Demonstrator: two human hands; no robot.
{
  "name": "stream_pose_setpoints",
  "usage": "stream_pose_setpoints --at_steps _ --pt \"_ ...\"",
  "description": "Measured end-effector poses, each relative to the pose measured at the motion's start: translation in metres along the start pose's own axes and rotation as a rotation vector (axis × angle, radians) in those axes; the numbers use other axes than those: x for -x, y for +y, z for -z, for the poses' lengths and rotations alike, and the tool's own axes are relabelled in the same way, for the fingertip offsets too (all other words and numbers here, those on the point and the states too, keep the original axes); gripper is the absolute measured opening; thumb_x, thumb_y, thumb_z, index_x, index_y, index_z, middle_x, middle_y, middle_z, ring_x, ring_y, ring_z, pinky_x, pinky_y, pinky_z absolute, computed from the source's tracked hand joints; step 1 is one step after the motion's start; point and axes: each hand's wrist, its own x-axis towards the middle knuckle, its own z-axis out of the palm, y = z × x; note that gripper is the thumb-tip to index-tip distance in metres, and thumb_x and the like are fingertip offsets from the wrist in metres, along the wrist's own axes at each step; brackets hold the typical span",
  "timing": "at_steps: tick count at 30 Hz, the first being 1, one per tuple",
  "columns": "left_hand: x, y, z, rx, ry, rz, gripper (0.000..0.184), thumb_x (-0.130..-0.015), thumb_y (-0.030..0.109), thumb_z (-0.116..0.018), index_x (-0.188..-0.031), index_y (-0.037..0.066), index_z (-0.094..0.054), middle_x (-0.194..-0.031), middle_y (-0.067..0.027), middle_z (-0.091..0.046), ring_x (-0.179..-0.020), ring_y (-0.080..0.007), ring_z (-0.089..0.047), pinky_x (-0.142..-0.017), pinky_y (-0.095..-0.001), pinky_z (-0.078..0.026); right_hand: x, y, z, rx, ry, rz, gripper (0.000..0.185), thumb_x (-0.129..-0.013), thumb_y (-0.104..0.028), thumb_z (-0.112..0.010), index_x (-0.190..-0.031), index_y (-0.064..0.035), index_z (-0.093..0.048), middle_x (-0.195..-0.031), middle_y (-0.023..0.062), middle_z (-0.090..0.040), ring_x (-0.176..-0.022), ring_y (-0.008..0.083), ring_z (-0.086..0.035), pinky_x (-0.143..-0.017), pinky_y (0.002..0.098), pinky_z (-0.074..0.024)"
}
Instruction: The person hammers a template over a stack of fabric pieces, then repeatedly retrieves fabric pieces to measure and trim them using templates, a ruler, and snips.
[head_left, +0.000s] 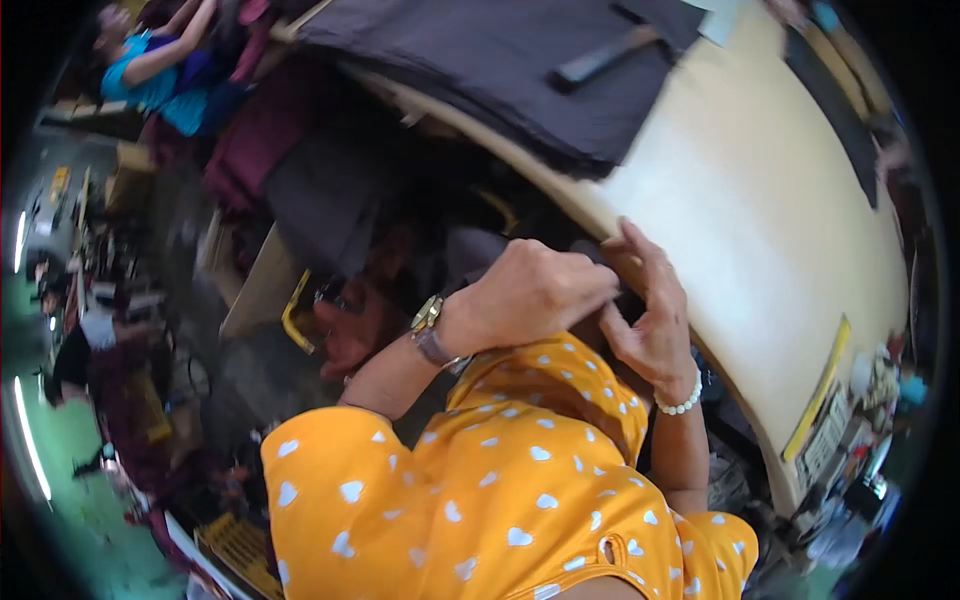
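Observation:
My left hand (535, 295), with a gold watch (427, 312) at the wrist, hovers over my lap beside the table edge. Its fingers are curled closed; whatever they may grip is hidden. My right hand (655, 320), wearing a white bead bracelet (682, 400), is just to the right, with thumb and forefinger spread apart and nothing visible between them. Its fingertips are close to the table edge; I cannot tell whether they touch it. A stack of dark cloth pieces (490, 75) lies on the table beyond my hands. On it rests a blurred, long-handled tool (610, 58).
The pale table (760, 230) curves along my right side. A yellow strip (818, 390) and assorted clutter (850, 460) are at its right end. Dark and maroon cloth (265, 140) hangs at the left near a cardboard box (250, 280). A person in blue (150, 75) is at upper left.

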Motion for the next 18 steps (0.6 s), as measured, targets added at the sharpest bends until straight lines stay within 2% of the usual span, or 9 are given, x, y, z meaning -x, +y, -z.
stream_pose_setpoints --at_steps 1,4,5,7,11,15,16,18 --pt "-0.019 0.013 0.001 0.087 0.010 -0.120 0.006 -0.078 0.012 -0.065 -0.080 0.008 -0.062 -0.064 -0.0084 -0.058 -0.055 -0.0247 -0.059 -0.048 -0.0323 -0.046 0.000 -0.002 0.010 -0.067 -0.008 -0.031 0.056 -0.066 -0.003 -0.063 -0.120 0.0000 -0.049 -0.096 0.0158 -0.060 -0.093 0.0321 -0.059 -0.087 0.0384 -0.0446" --pt "-0.072 0.041 0.006 0.014 -0.113 -0.255 0.006 -0.077 0.010 -0.066 -0.081 0.008 -0.062 -0.064 -0.0084 -0.058 -0.055 -0.0240 -0.059 -0.047 -0.0323 -0.046 0.002 -0.009 0.051 -0.035 0.122 -0.186 0.050 -0.066 0.000 -0.060 -0.116 -0.0008 -0.053 -0.083 0.0125 -0.060 -0.082 0.0269 -0.061 -0.079 0.0357 -0.0473" --pt "-0.090 0.047 0.007 -0.006 -0.158 -0.300 0.007 -0.077 0.009 -0.066 -0.083 0.007 -0.063 -0.068 -0.0086 -0.061 -0.057 -0.0244 -0.060 -0.049 -0.0315 -0.047 0.009 -0.004 0.063 -0.013 0.175 -0.203 0.048 -0.067 0.001 -0.059 -0.114 -0.0008 -0.054 -0.082 0.0125 -0.060 -0.080 0.0262 -0.061 -0.078 0.0345 -0.0477" --pt "-0.119 0.045 -0.006 0.103 -0.102 -0.358 0.009 -0.077 0.009 -0.066 -0.085 0.006 -0.064 -0.072 -0.0101 -0.063 -0.059 -0.0252 -0.061 -0.051 -0.0311 -0.048 0.017 0.012 0.086 0.018 0.265 -0.212 0.043 -0.068 0.003 -0.057 -0.111 -0.0007 -0.056 -0.080 0.0124 -0.061 -0.077 0.0247 -0.062 -0.076 0.0321 -0.0486" --pt "-0.161 0.055 -0.027 0.212 -0.183 -0.408 0.009 -0.078 0.008 -0.065 -0.085 0.003 -0.065 -0.072 -0.0128 -0.063 -0.061 -0.0283 -0.060 -0.055 -0.0311 -0.048 0.033 0.016 0.121 0.040 0.359 -0.209 0.038 -0.071 0.003 -0.054 -0.108 0.0015 -0.057 -0.087 0.0147 -0.063 -0.077 0.0228 -0.063 -0.075 0.0301 -0.0487" --pt "-0.200 0.064 -0.034 0.310 -0.234 -0.355 0.010 -0.082 0.009 -0.064 -0.087 0.000 -0.064 -0.071 -0.0092 -0.064 -0.062 -0.0125 -0.060 -0.060 -0.0246 -0.047 0.050 0.038 0.145 0.101 0.099 -0.405 0.025 -0.073 0.001 -0.053 -0.097 0.0038 -0.061 -0.081 0.0167 -0.063 -0.073 0.0220 -0.062 -0.070 0.0290 -0.0479" --pt "-0.212 0.060 -0.031 0.304 -0.295 -0.312 0.013 -0.084 0.011 -0.064 -0.088 -0.001 -0.064 -0.070 -0.0048 -0.063 -0.065 -0.0051 -0.055 -0.061 -0.0218 -0.046 0.055 0.051 0.148 -0.053 0.118 -0.442 0.020 -0.076 0.000 -0.051 -0.092 0.0044 -0.061 -0.077 0.0147 -0.063 -0.070 0.0186 -0.060 -0.068 0.0285 -0.0473" --pt "-0.238 0.055 -0.031 0.273 -0.397 -0.240 0.016 -0.084 0.014 -0.065 -0.088 -0.001 -0.064 -0.068 -0.0014 -0.062 -0.063 -0.0050 -0.053 -0.058 -0.0213 -0.045 0.063 0.071 0.163 -0.101 0.221 -0.484 0.019 -0.078 0.001 -0.049 -0.092 0.0044 -0.060 -0.077 0.0116 -0.063 -0.069 0.0154 -0.058 -0.067 0.0275 -0.0470"
